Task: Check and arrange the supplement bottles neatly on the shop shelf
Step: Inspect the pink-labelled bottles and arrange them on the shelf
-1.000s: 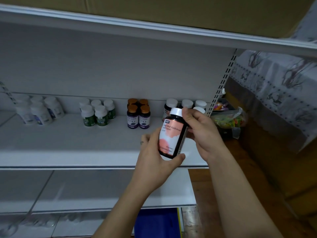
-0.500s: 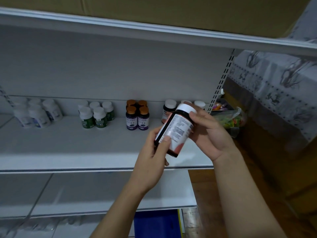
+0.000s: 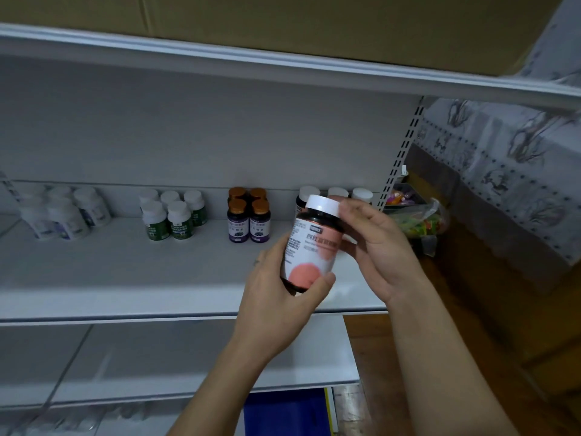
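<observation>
I hold a dark supplement bottle with a white cap and a pink-and-white label, nearly upright, in front of the middle shelf. My left hand grips its lower body from below. My right hand touches its cap and upper side with the fingertips. Along the back of the shelf stand groups of bottles: white ones at far left, green-labelled ones, purple-labelled ones with orange caps, and dark white-capped ones partly hidden behind the held bottle.
A cardboard box lies on the top shelf. A slotted upright post ends the shelf at right, with a plastic bag of colourful items beyond it. A lower shelf and a blue crate lie below.
The bottle has been turned from tilted with its printed back label showing to nearly upright with the pink front label facing me. My right fingers shifted onto the cap.
</observation>
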A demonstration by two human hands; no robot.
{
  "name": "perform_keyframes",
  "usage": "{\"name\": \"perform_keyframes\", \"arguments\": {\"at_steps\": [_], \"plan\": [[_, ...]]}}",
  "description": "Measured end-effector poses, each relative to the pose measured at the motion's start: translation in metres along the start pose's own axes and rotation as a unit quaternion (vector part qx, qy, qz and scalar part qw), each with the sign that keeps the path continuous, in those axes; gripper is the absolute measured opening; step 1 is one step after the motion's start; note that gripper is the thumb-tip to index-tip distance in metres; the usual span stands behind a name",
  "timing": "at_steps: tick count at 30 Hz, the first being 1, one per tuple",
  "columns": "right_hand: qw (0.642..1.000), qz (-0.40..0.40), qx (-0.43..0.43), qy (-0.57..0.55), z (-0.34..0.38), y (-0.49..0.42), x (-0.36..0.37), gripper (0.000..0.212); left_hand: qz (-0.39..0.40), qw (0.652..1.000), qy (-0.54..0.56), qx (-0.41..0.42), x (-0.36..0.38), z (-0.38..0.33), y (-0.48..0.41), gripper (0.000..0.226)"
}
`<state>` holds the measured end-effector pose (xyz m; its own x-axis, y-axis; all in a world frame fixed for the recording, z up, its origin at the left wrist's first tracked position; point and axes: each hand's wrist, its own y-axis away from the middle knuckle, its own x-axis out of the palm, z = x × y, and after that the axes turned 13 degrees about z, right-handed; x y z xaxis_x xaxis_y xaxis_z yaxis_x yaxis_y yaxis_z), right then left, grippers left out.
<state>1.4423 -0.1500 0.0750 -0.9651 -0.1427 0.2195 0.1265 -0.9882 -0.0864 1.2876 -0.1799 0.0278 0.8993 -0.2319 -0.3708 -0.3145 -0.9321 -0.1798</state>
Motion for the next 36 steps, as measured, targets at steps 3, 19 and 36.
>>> {"name": "perform_keyframes", "arguments": {"at_steps": [3, 19, 36], "plan": [[1.0, 0.029, -0.002, -0.011, 0.001, 0.001, 0.0, 0.037, 0.016, 0.998, 0.054, 0.012, -0.001, -0.005, 0.001, 0.046], [0.992, -0.111, -0.002, 0.065, 0.003, -0.005, 0.007, 0.024, 0.01, 0.999, -0.049, -0.004, 0.003, -0.001, -0.01, 0.075], [0.986, -0.085, 0.004, 0.144, 0.006, -0.014, -0.002, 0.028, 0.107, 0.988, 0.11, -0.009, -0.007, 0.014, -0.019, 0.051]]}}
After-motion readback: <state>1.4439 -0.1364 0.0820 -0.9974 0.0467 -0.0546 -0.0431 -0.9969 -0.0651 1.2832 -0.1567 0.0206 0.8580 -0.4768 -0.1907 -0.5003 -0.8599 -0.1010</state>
